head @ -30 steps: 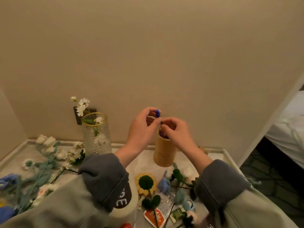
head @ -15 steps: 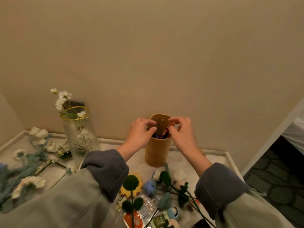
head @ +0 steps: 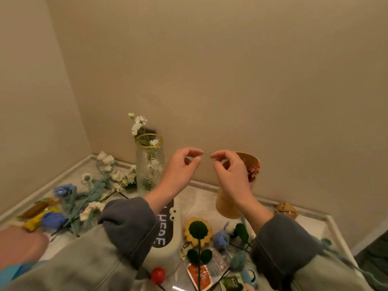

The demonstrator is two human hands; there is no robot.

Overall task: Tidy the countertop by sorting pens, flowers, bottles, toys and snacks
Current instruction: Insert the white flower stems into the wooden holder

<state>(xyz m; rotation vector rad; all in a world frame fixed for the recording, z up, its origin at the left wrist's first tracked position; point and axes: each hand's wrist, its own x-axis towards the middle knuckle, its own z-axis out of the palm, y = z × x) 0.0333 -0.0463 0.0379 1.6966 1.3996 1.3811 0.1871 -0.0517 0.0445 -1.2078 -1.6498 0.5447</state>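
A bamboo pen holder (head: 227, 206) stands near the back wall with red pens (head: 254, 172) showing at its rim. My right hand (head: 230, 173) hovers in front of the holder, fingers curled apart, holding nothing. My left hand (head: 179, 170) is raised just left of it, also empty with loosely curled fingers. A glass vase (head: 149, 164) with white flowers (head: 137, 123) stands to the left. Loose blue and white flowers (head: 92, 190) lie on the counter's left side. A knitted sunflower (head: 197, 231) and snack packets (head: 198, 275) lie in front.
A cream bottle with a dark label (head: 162, 238) lies under my left forearm. A small red ball (head: 157, 274) and yellow snack wrapper (head: 37, 219) lie near the front. A brown toy (head: 286, 210) sits at the back right. The countertop's raised rim (head: 336, 229) bounds the right side.
Both hands have let go of the pens in the holder and lifted off its rim. They have shifted left of it, now empty. The view has turned to the left.
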